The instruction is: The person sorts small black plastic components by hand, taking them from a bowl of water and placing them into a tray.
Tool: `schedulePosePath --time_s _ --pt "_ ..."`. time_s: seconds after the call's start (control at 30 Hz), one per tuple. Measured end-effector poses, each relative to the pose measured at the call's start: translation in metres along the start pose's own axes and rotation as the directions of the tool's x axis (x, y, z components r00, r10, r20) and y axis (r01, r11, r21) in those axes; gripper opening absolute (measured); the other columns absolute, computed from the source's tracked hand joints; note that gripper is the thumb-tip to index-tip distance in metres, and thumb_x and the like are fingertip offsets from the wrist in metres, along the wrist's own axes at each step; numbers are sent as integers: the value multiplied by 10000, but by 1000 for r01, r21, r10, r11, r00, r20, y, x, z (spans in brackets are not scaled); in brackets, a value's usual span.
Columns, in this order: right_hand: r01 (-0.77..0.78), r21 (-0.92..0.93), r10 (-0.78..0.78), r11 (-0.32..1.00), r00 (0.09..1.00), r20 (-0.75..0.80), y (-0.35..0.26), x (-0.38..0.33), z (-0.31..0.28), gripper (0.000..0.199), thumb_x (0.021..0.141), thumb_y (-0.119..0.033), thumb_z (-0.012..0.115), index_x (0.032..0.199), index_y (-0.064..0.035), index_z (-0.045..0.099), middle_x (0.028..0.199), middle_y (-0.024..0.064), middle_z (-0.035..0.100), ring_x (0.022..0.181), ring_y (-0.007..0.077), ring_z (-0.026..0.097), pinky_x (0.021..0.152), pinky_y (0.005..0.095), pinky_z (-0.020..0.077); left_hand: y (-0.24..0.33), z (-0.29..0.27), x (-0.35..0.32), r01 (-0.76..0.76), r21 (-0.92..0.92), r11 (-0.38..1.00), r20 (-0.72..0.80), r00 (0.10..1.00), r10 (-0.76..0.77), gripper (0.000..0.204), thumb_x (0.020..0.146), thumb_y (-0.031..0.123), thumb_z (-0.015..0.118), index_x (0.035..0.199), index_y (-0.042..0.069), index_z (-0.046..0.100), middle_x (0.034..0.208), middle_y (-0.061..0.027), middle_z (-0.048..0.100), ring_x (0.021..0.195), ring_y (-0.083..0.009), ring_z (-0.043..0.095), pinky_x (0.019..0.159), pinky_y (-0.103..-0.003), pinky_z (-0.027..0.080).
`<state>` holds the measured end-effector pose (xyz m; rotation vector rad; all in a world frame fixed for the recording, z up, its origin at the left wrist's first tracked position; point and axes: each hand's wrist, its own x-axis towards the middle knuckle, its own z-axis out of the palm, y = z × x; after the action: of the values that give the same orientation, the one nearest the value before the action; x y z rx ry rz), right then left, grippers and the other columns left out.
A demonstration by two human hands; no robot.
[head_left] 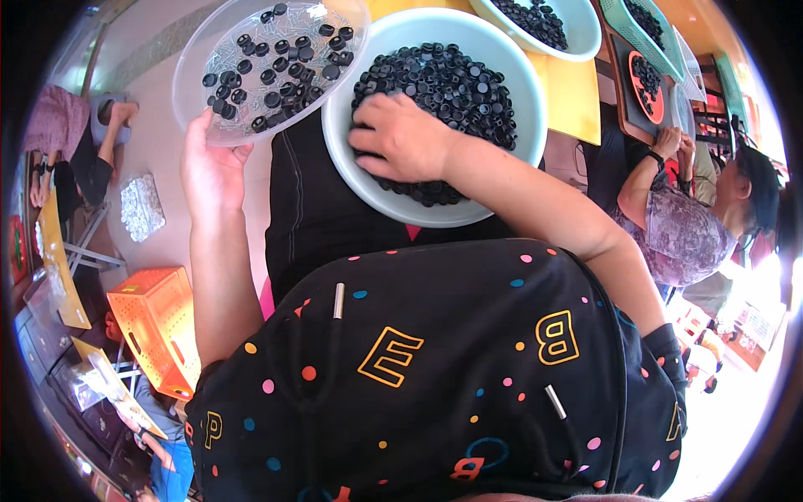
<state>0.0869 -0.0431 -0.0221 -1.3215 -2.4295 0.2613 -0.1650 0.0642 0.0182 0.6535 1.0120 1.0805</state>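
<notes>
My left hand (216,171) grips the near rim of a shallow, see-through plastic bowl (191,88), thumb along its edge. In that bowl lie many thin clear or silvery pins (288,25) and scattered round black caps (272,99). A wide pale-blue basin (536,109) rests in front of my body, partly full of small black caps (468,92). My right hand (403,138) reaches into the basin's left side, fingers curled down among the caps. The fingertips are hidden, so what they hold does not show.
Behind the basin is a yellow tabletop (577,92) with a second pale basin (585,38) of black parts. At right, a person (682,226) works by an orange tray (659,109) and a green basket (619,17). An orange crate (155,326) stands on the floor at left.
</notes>
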Motion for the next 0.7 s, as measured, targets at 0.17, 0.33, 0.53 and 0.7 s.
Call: schedulePosePath --time_s 0.17,0.33,0.53,0.7 --pt "9 16 -11 1000 996 87 -4 -43 -21 148 697 -148 657 819 -75 617 969 95 546 980 269 523 853 402 409 -1 -1 1 2 6 1000 45 999 -3 275 891 233 550 1118 77 553 1063 -41 646 935 -159 631 681 -287 518" --pt "-142 -189 146 972 989 5 35 -85 -58 139 674 -108 611 805 -63 629 901 83 555 941 266 533 817 394 427 -1 1 4 13 24 1000 8 1000 -13 290 885 251 557 1120 82 539 1061 -46 629 904 -165 615 663 -298 487" --pt "-235 -170 219 957 970 -110 49 -53 -64 317 746 -167 657 1039 -49 625 1078 130 579 1050 307 525 903 419 431 -2 0 4 -6 15 1000 37 999 5 295 881 249 559 1123 84 536 1053 -43 631 900 -164 615 655 -296 492" --pt "-238 -82 225 968 963 -149 52 -9 -23 484 808 -237 657 1251 -83 535 1251 181 508 1122 356 487 968 427 418 1 2 0 0 10 1000 26 1000 0 295 884 248 556 1121 73 535 1042 -48 634 883 -168 620 640 -293 502"
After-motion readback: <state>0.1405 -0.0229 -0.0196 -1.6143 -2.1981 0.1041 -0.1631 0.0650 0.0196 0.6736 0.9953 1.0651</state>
